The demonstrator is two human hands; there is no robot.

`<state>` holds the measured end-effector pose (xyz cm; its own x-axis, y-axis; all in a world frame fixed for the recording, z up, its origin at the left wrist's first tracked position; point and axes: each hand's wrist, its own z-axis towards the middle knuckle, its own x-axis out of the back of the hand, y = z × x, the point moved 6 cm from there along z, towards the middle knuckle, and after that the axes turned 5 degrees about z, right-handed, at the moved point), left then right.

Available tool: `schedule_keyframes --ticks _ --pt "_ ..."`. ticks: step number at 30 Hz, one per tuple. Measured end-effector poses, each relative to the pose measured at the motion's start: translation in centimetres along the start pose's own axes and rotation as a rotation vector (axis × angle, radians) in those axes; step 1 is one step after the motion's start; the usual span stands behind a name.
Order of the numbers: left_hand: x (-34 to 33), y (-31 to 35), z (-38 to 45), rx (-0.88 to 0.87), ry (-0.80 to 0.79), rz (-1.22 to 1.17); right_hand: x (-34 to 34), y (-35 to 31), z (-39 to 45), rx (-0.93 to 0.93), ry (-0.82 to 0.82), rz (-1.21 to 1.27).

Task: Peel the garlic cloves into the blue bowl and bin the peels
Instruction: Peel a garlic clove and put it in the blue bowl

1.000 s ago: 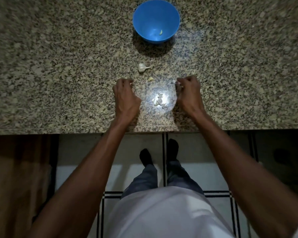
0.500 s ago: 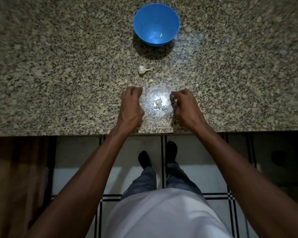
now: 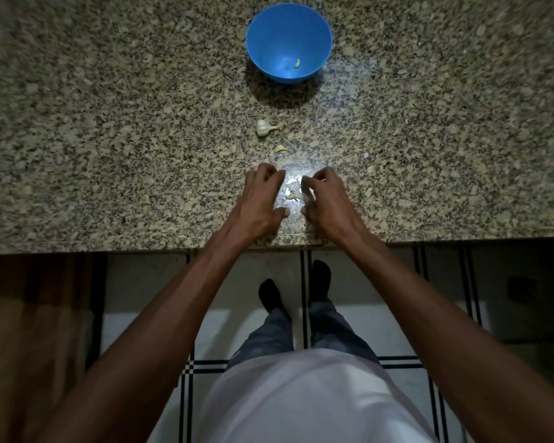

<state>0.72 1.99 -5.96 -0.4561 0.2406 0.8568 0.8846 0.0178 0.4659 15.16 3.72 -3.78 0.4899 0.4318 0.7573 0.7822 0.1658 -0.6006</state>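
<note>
The blue bowl (image 3: 259, 46) stands at the back of the granite counter with one peeled clove (image 3: 297, 63) inside. A small garlic bulb (image 3: 263, 127) and a loose clove (image 3: 280, 149) lie between the bowl and my hands. A little pile of garlic peels (image 3: 291, 192) lies in a bright spot near the front edge. My left hand (image 3: 261, 199) sits just left of the pile with its fingers curled and nothing visible in them. My right hand (image 3: 328, 203) is on the pile's right side, its curled fingers pinching some pale peel.
The counter's front edge (image 3: 141, 247) runs just below my wrists. A tiny white scrap (image 3: 367, 156) lies to the right of the pile. Below are a tiled floor and my feet. No bin is in view.
Both hands have moved inward and towards the counter's front edge, closing in on the peel pile from either side. The gap between them has shrunk.
</note>
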Motion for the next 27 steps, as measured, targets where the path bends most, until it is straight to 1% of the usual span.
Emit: schedule_keyframes --ticks 2,5,8,11,15,19,25,27 --pt "0.0 1.0 0.0 -0.034 0.039 -0.001 -0.7 -1.0 0.4 0.041 0.019 -0.002" --pt "0.5 1.9 0.0 -0.065 0.089 -0.015 -1.2 -1.1 1.2 0.027 0.026 0.007" --pt "1.1 2.1 0.0 -0.042 0.106 -0.040 -1.0 -0.9 1.2 0.009 0.049 -0.003" --pt "1.0 2.0 0.2 0.005 0.100 0.011 -1.0 -1.4 1.1 0.029 0.060 -0.008" --pt "0.8 1.9 -0.4 0.061 0.139 0.044 -1.6 -1.9 0.8 0.054 0.051 -0.103" --pt "0.5 2.0 -1.2 0.051 0.236 0.030 -1.6 -2.1 0.2 0.114 0.055 -0.163" --pt "-0.5 2.3 -2.0 0.040 0.260 0.048 -1.9 -1.8 0.0 0.145 0.110 -0.181" --pt "-1.0 2.6 -2.1 0.034 0.260 0.064 -2.0 -1.7 0.0 0.136 0.125 -0.154"
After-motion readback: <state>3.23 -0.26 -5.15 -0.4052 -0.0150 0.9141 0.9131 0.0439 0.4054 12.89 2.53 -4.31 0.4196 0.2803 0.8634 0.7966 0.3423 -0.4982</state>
